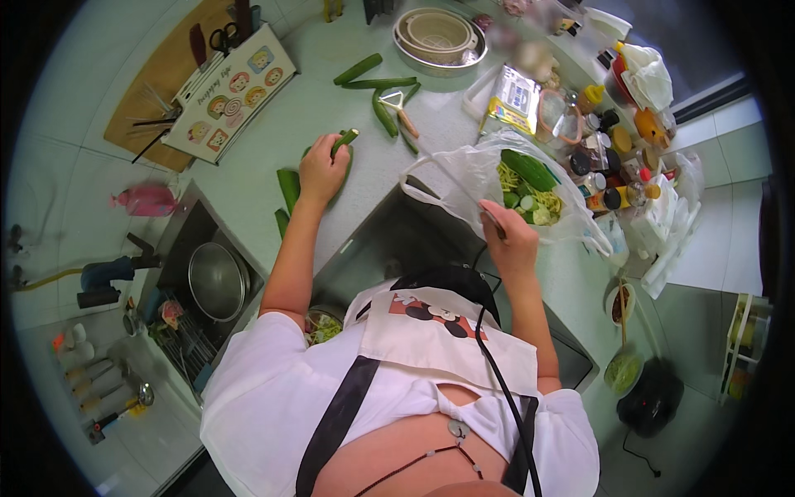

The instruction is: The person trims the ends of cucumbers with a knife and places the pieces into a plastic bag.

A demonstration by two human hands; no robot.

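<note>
My left hand (325, 166) is closed around a cucumber (344, 142) above the pale counter, its cut end poking out past the fingers. Two cut cucumber pieces (288, 190) lie just left of that wrist. My right hand (509, 236) grips the handle of a knife (451, 176), whose thin blade, seen nearly edge-on, slants up and left over a white plastic bag (447, 157). Inside the bag are a cucumber (530, 169) and green peelings (542, 203). Farther back, several whole cucumbers (358, 69) rest beside a peeler (406, 121) with a wooden handle.
A sink (217, 211) holding a metal pot (217, 282) is at left. Behind it stands a knife rack (232, 95). Nested basins (439, 40) sit at the back. A wipes pack (509, 98) and several jars (592, 157) crowd the right. A black cord (497, 364) hangs down my front.
</note>
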